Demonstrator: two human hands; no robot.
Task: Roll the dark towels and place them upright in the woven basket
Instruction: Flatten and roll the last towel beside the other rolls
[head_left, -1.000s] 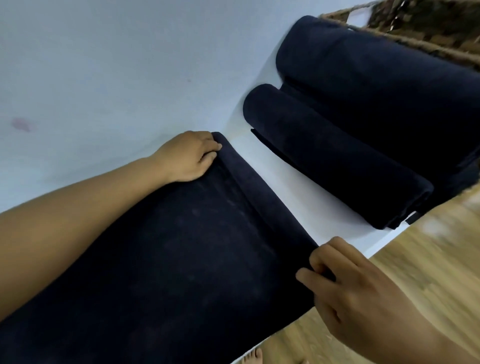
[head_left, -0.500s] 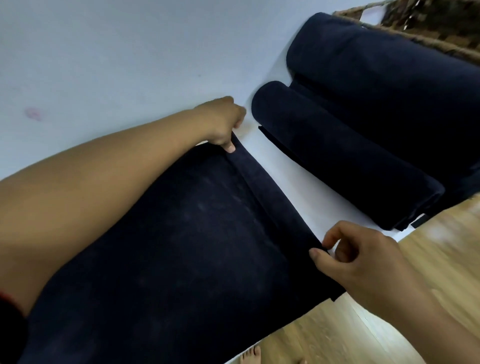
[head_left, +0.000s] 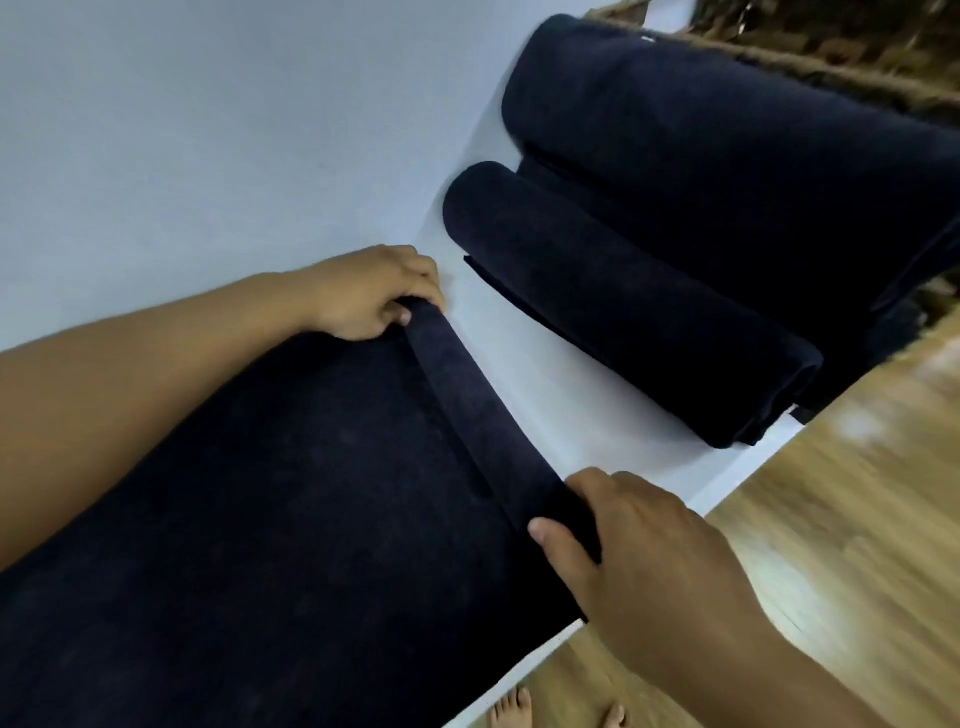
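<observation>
The left hand and right hand each grip an end of the narrow roll started on the dark towel spread over the white worktop; a rolled towel lies just beyond; the woven basket stands at the far corner.

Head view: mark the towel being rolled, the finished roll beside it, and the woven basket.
towel being rolled (head_left: 483, 415), head view, on its rolled-up far edge.
finished roll (head_left: 623, 301), head view, mid-length on its top.
woven basket (head_left: 857, 41), head view, on its woven side.

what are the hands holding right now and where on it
Both hands grip the started roll at the far edge of the flat dark towel: left hand at its far end, right hand at its near end.
</observation>
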